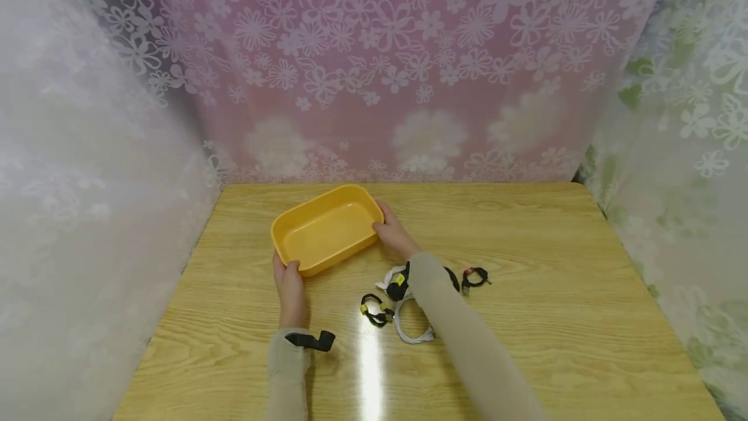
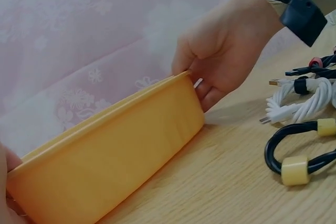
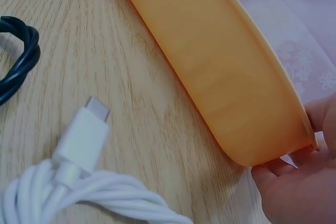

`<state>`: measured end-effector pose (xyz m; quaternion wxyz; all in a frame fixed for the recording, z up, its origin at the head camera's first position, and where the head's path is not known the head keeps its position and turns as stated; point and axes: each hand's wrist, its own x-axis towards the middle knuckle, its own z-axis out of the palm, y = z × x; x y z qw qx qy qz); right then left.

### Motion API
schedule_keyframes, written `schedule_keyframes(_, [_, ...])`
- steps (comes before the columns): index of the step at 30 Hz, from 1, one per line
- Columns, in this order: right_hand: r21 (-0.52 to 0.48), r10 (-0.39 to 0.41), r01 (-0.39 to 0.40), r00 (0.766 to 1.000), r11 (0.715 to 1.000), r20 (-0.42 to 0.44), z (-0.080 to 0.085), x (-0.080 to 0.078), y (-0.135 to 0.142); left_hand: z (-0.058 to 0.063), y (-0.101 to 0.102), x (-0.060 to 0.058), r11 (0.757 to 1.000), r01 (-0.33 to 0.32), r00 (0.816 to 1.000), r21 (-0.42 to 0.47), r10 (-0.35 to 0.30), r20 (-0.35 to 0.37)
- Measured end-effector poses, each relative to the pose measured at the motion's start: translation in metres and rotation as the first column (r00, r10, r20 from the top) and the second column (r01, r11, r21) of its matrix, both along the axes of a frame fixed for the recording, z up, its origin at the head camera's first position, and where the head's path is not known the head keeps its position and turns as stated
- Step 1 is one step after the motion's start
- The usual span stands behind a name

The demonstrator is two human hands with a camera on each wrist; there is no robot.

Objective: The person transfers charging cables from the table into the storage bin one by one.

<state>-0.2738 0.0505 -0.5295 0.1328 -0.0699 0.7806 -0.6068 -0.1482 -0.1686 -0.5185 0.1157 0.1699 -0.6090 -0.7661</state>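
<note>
A yellow rectangular plastic bin point(image 1: 327, 232) with rounded corners sits at an angle on the far left part of the table, nothing inside it. My left hand point(image 1: 290, 288) grips its near left corner, thumb over the rim. At the opposite end my right hand point(image 1: 394, 231) holds the right edge, thumb on the rim and fingers curled beneath it; the right wrist view shows the same right hand point(image 3: 304, 171) at the bin's end. Coiled cables lie close by: a white USB cable point(image 1: 413, 339), a black cable with yellow ties point(image 1: 376, 318), and others partly hidden under my right forearm.
A small black cable coil point(image 1: 476, 277) with a red part lies right of my forearm. The wood-grain table point(image 1: 555, 343) is bordered by a pink floral curtain point(image 1: 386, 83) behind and pale curtains at both sides. A black wrist camera point(image 1: 318, 341) is strapped on my left sleeve.
</note>
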Motion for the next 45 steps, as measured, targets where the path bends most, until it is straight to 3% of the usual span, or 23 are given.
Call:
schedule_keyframes(8, [0.007, -0.021, 0.021, 1.0, 1.0, 0.003, -0.003, -0.001, 0.008, -0.001, -0.002, -0.008, 0.997, 0.064, 0.998, -0.036, -0.063, 0.021])
schedule_keyframes(15, [-0.021, -0.044, 0.044, 0.999, 0.999, 0.027, -0.002, -0.001, 0.015, -0.026, -0.004, -0.025, 0.997, 0.066, 0.998, -0.036, -0.067, -0.022])
schedule_keyframes(18, [-0.042, -0.051, 0.053, 0.998, 0.998, 0.047, 0.0, 0.001, 0.02, -0.03, -0.001, -0.031, 0.996, 0.07, 0.998, -0.063, -0.07, -0.004])
schedule_keyframes(23, [-0.067, -0.082, 0.089, 0.992, 0.994, 0.101, 0.004, 0.004, 0.03, -0.03, 0.006, -0.038, 0.987, 0.09, 0.996, -0.132, -0.091, -0.002])
schedule_keyframes(30, [-0.115, -0.136, 0.151, 0.983, 0.982, 0.125, 0.003, 0.007, 0.043, -0.027, 0.017, -0.049, 0.989, 0.129, 0.991, -0.071, -0.131, -0.033])
schedule_keyframes(37, [-0.157, -0.187, 0.205, 0.975, 0.966, 0.12, 0.007, 0.015, 0.053, -0.021, 0.022, -0.057, 0.96, 0.188, 0.979, -0.207, -0.201, -0.044])
schedule_keyframes(42, [-0.152, -0.21, 0.225, 0.972, 0.962, 0.109, 0.012, 0.021, 0.062, -0.018, 0.026, -0.064, 0.953, 0.224, 0.969, -0.205, -0.241, -0.058])
schedule_keyframes(45, [-0.157, -0.229, 0.246, 0.966, 0.956, 0.12, 0.011, 0.025, 0.067, -0.018, 0.029, -0.07, 0.943, 0.263, 0.961, -0.206, -0.274, -0.03])
